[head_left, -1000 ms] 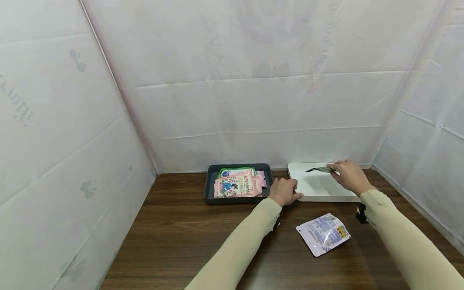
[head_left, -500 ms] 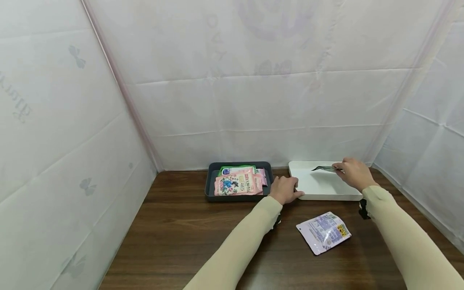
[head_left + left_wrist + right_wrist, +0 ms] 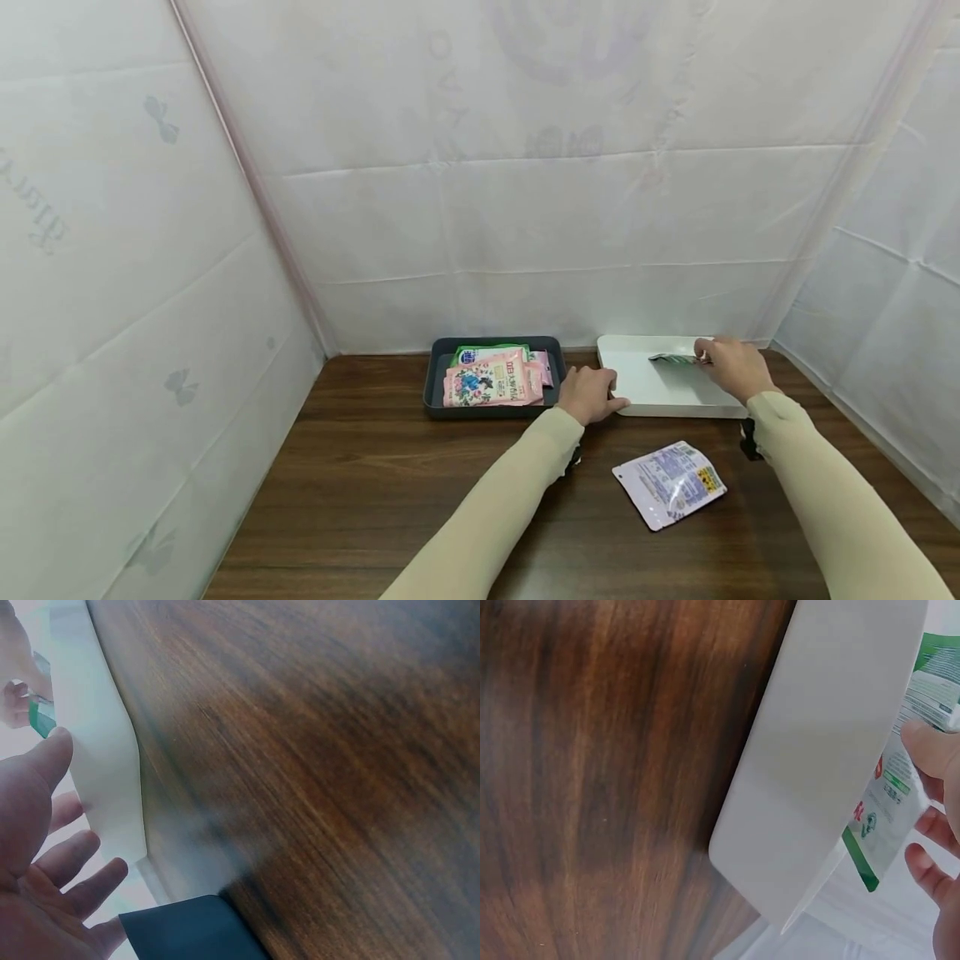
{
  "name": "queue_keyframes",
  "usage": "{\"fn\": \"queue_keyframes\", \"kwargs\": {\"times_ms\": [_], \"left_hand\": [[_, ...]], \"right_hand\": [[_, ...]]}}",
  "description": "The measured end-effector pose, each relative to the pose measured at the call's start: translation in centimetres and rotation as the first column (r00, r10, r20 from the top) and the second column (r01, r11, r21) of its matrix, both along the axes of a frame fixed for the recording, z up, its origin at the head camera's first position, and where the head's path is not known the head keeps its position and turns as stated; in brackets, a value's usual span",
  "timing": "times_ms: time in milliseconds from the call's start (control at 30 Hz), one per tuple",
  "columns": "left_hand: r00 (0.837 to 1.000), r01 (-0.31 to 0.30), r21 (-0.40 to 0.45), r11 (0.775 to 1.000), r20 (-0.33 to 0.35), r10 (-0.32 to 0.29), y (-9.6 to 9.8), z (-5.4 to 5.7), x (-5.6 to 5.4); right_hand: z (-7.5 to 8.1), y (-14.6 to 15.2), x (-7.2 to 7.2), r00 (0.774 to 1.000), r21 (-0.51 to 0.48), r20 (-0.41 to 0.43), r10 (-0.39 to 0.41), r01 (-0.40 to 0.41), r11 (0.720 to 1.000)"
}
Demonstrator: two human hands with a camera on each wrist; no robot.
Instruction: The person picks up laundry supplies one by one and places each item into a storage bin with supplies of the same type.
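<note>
My right hand (image 3: 735,367) pinches a green and white printed packet (image 3: 675,359) over the white tray (image 3: 637,375). In the right wrist view, the thumb lies on the near face of the packet (image 3: 889,795) and fingers show at its edge. My left hand (image 3: 588,394) is at the tray's front left corner, its thumb along the front wall. The left wrist view shows its fingers loosely spread, with the thumb tip right at the tray rim (image 3: 105,765).
A dark grey tray (image 3: 433,392) to the left bears several pink and green packets (image 3: 487,379). On the brown wooden table (image 3: 360,483), a lilac pouch (image 3: 670,485) lies in front of the white tray. White sheets (image 3: 480,217) enclose the table at the back and sides.
My right hand has shifted to the right and come down slightly, bringing the green and white packet lower over the white tray. The left hand stays at the tray corner.
</note>
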State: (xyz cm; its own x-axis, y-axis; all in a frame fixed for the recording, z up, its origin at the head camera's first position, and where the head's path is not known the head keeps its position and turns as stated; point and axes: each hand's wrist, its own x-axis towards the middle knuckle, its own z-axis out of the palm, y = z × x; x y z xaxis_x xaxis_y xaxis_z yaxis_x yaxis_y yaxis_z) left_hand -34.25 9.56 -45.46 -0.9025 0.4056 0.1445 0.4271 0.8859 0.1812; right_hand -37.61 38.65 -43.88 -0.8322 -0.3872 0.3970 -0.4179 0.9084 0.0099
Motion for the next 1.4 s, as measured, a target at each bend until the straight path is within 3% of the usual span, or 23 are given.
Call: {"fn": "queue_keyframes", "kwargs": {"times_ms": [433,667,1400], "left_hand": [[1.0,-0.005,-0.013,1.0,0.017,0.006,0.0,0.26,0.04],[1.0,0.0,-0.025,1.0,0.006,0.0,0.07,0.1,-0.26],[1.0,-0.005,-0.019,1.0,0.013,0.006,0.12,0.31,0.06]], "right_hand": [[0.29,-0.66,-0.27,0.979,-0.005,0.198,-0.038,0.04,0.999],[0.49,-0.73,-0.11,0.942,0.009,0.328,-0.071,0.072,0.997],[-0.11,-0.4,0.19,0.904,-0.005,0.423,-0.062,0.071,0.997]]}}
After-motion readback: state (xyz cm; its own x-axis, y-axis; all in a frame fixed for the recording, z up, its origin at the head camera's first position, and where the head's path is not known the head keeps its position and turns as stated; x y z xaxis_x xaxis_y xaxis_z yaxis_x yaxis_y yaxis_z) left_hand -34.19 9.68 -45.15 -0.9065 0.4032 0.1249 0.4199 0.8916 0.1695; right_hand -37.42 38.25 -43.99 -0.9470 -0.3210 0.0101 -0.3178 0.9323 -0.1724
